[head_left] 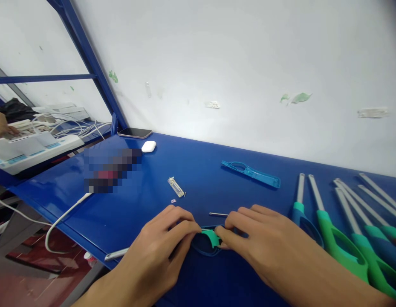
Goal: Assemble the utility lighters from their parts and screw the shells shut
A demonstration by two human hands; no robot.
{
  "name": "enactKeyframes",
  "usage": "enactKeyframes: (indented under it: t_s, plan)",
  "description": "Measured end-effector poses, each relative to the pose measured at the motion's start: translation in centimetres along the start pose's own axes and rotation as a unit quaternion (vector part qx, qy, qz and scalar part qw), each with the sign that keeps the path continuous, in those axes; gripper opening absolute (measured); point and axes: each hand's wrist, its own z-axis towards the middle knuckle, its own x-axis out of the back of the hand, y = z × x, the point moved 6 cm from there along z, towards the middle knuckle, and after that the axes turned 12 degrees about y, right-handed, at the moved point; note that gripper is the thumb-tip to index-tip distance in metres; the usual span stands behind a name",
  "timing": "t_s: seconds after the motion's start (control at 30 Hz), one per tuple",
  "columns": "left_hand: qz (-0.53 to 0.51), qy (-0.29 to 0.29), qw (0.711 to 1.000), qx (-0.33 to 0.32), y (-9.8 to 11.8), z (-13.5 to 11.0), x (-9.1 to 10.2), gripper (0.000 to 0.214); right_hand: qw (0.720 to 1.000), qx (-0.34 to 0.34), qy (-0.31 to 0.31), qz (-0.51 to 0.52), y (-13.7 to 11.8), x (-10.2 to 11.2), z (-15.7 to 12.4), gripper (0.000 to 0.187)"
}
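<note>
My left hand (169, 245) and my right hand (264, 238) meet low in the middle of the view. Both pinch a small curved green plastic trigger (211, 238), one at each end. Beneath it is the blue handle shell (206, 248) of a long-nosed lighter, partly covered by my fingers. A metal tube (116, 254) sticks out left of my left wrist; its link to the shell is hidden. By my right fingertips a thin metal rod (218, 214) shows. Beyond lie a narrow clear plastic part (175, 186) with tiny bits and a loose blue half shell (250, 174).
Several long-nosed lighters (341, 247) with green or blue handles lie on the right of the blue table (191, 157). A phone (134, 133), a white case (148, 146) and a blurred-out object with a white cable (57, 226) are left. Another person's hand (1, 125) shows far left.
</note>
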Motion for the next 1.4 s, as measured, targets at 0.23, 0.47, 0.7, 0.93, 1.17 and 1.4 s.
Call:
enactKeyframes:
  t_s: [0.23,0.47,0.7,0.93,1.17,1.4]
  plan:
    - [0.002,-0.013,1.000,0.008,0.42,-0.02,0.03,0.024,1.000,-0.002,0.004,-0.001,0.28,-0.09,0.05,0.039]
    - [0.023,-0.006,1.000,-0.016,-0.07,-0.34,-0.21,0.027,1.000,-0.006,0.001,0.011,0.34,-0.51,0.04,0.038]
    - [0.017,-0.008,1.000,-0.018,0.14,-0.31,-0.08,0.026,1.000,-0.002,-0.004,0.012,0.22,-0.55,-0.40,0.039]
    - [0.021,-0.011,1.000,-0.010,0.07,-0.19,-0.20,0.022,1.000,-0.001,-0.008,0.015,0.21,-0.42,-0.13,0.042]
    - [0.012,-0.023,1.000,-0.005,0.19,-0.23,-0.42,0.020,1.000,-0.007,-0.012,0.027,0.39,-0.50,-0.07,0.041]
    - [0.021,-0.043,0.999,0.001,0.26,-0.11,-0.62,0.021,0.999,-0.007,-0.024,0.032,0.47,-0.75,-0.27,0.043]
